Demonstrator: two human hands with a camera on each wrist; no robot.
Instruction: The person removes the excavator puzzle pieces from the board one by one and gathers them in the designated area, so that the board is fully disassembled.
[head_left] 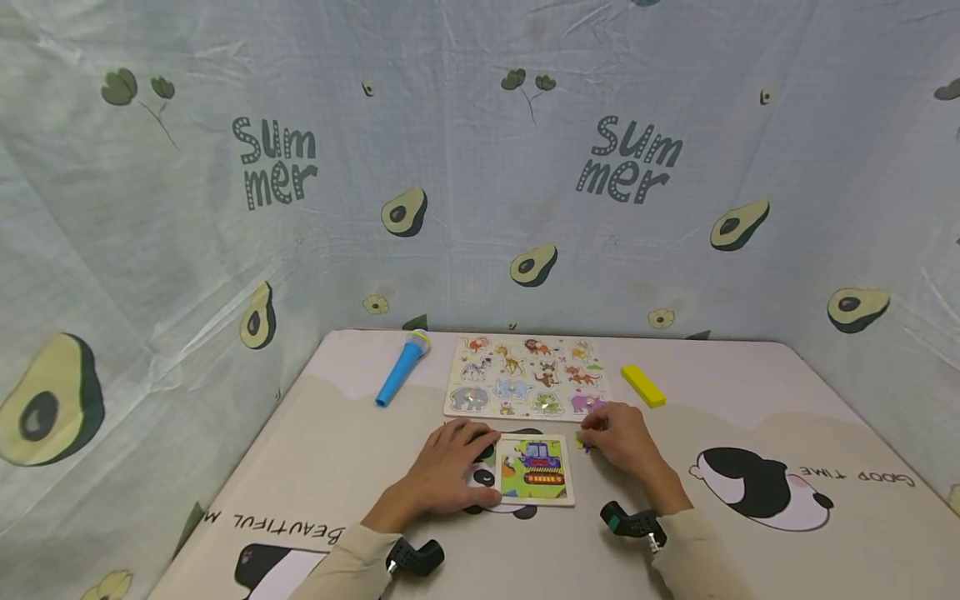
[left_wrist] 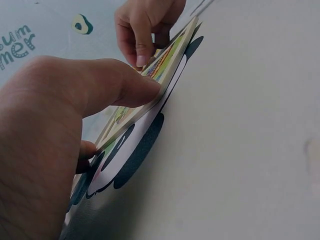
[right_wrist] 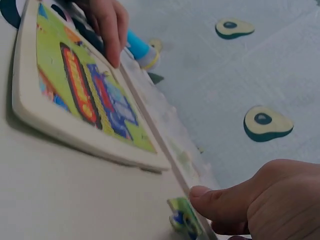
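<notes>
A small framed jigsaw puzzle (head_left: 536,471) with a bulldozer-like vehicle on a green ground lies before me. My left hand (head_left: 453,467) spans its left side and holds it, thumb at the near edge and fingers at the far edge. In the left wrist view the thumb (left_wrist: 135,85) presses along the pale frame. Just right of the puzzle, my right hand (head_left: 622,433) pinches a small green and blue puzzle piece (right_wrist: 185,217). The right wrist view shows the thumb on the piece's edge, apart from the frame; the other fingers are partly hidden.
Behind the puzzle lies a larger animal peg board (head_left: 528,375), its front right corner close to my right hand. A blue toy microphone (head_left: 401,371) is at the back left, a yellow block (head_left: 642,386) at the back right. Printed cloth walls (head_left: 465,167) enclose the table.
</notes>
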